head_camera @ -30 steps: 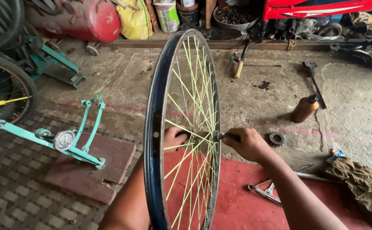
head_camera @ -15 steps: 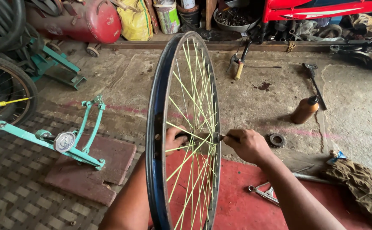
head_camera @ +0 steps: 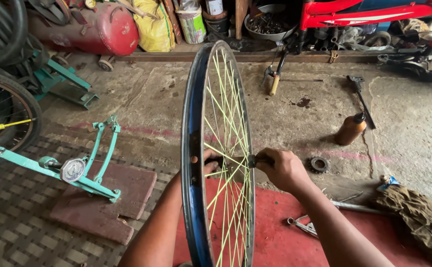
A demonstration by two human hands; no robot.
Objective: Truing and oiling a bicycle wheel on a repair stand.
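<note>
A bicycle wheel with yellow-green spokes is being held upright, edge-on to the camera, over a red mat on the concrete floor, presumably so that both ends of the hub can be reached at once. The left hand is being kept closed on the hub's near-side end behind the rim. The right hand's grip is being closed tightly around the axle end. A brown bottle is standing nearby.
</note>
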